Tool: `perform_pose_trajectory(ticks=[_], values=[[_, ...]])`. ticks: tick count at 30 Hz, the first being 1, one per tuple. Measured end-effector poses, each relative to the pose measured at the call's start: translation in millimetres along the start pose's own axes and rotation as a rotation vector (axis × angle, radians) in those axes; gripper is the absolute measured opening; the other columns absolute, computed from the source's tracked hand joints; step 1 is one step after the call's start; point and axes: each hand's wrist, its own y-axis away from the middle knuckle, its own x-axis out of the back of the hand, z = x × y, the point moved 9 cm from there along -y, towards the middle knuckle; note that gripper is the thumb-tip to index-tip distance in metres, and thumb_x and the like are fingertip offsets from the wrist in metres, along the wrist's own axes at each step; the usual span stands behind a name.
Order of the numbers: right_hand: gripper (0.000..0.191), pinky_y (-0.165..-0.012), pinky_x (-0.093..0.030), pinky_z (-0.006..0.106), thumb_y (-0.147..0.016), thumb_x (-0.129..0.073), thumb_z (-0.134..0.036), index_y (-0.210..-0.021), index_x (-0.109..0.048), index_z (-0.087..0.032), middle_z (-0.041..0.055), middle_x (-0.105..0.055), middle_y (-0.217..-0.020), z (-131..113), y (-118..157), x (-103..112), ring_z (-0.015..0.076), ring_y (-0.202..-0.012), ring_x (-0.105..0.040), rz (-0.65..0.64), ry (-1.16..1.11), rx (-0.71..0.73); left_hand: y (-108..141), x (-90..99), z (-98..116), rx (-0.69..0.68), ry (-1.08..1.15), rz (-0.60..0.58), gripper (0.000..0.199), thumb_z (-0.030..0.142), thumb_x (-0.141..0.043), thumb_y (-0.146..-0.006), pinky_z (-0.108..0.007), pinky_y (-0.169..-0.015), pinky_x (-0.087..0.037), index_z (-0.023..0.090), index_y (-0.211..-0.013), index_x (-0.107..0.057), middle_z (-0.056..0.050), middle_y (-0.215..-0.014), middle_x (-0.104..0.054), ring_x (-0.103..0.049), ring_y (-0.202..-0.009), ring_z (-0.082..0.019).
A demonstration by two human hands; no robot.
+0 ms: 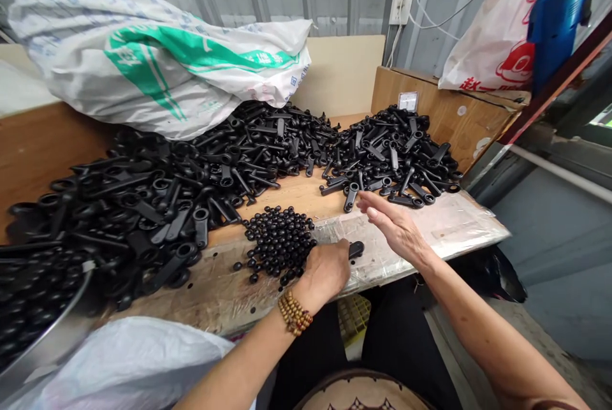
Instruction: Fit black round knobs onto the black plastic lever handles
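Observation:
My left hand (327, 270), with a beaded bracelet on its wrist, is closed on a black crank handle (356, 249). The rounded end of the handle sticks out to the right of the fingers; the rest is hidden. Against that hand lies a heap of small black balls (277, 241). My right hand (394, 228) is open, fingers stretched to the left. Its fingertips are beside a loose black crank handle (350, 197) at the front of the right pile of crank handles (392, 155); I cannot tell whether they touch.
A larger pile of black crank handles (167, 187) spreads over the left of the bench. A white and green sack (191, 65) rests on it. At lower left stands a metal bowl (71, 314) of black balls. A cardboard box (449, 110) and a hanging blue power tool (557, 27) are at right.

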Motion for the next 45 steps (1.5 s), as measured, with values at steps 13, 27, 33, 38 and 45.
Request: perform_pose_trajectory(ticks=[13, 27, 33, 38, 45], values=[[0.046, -0.107, -0.025, 0.042, -0.094, -0.030, -0.041, -0.131, -0.047, -0.020, 0.0084, -0.049, -0.132, 15.5, -6.5, -81.4, 0.0229, -0.124, -0.038, -0.264, 0.217, 0.186, -2.3, -8.1, 9.5, -0.009, 0.121, -0.076, 0.018, 0.003, -0.051, -0.070, -0.035, -0.076, -0.046, 0.009, -0.078, -0.066, -0.016, -0.077, -0.067, -0.064, -0.078, -0.027], [0.030, -0.066, -0.043, 0.022, -0.088, -0.047, -0.037, -0.098, -0.068, -0.018, 0.0053, -0.068, -0.079, -5.0, 19.2, -86.2, 0.0150, -0.071, -0.061, -0.500, 0.270, 0.266, 54.0, 29.2, -49.7, 0.011, 0.413, 0.280, 0.041, 0.021, -0.059, -0.071, -0.027, -0.066, -0.047, 0.021, -0.112, -0.052, -0.001, -0.079, -0.065, -0.062, -0.071, -0.017], [0.024, -0.064, -0.047, 0.026, -0.082, -0.055, -0.035, -0.090, -0.071, -0.018, 0.0053, -0.070, -0.079, 19.0, -53.7, -47.6, 0.0174, -0.069, -0.064, -0.198, 0.329, 0.172, 111.7, 67.8, -132.2, 0.073, 0.438, 1.148, 0.038, 0.025, -0.060, -0.077, -0.032, -0.076, -0.049, 0.013, -0.112, -0.051, -0.011, -0.100, -0.061, -0.058, -0.085, -0.019], [0.026, -0.074, -0.049, 0.033, -0.078, -0.058, -0.037, -0.094, -0.071, -0.021, 0.0049, -0.071, -0.086, 20.9, -153.4, 72.4, 0.0215, -0.078, -0.064, 0.342, 0.606, 0.040, 116.1, 69.7, -150.0, 0.130, 0.353, 1.219, 0.038, 0.024, -0.059, -0.077, -0.033, -0.075, -0.050, 0.012, -0.112, -0.051, -0.011, -0.095, -0.062, -0.059, -0.081, -0.018], [0.040, -0.086, -0.044, 0.043, -0.074, -0.060, -0.031, -0.111, -0.064, -0.019, 0.0088, -0.068, -0.096, 1.4, -212.0, 155.5, 0.0254, -0.093, -0.060, 0.684, 0.756, -0.071, 111.6, 71.1, -146.3, 0.130, 0.318, 1.154, 0.030, 0.020, -0.057, -0.079, -0.032, -0.079, -0.049, 0.012, -0.108, -0.053, -0.010, -0.093, -0.062, -0.059, -0.084, -0.019]])
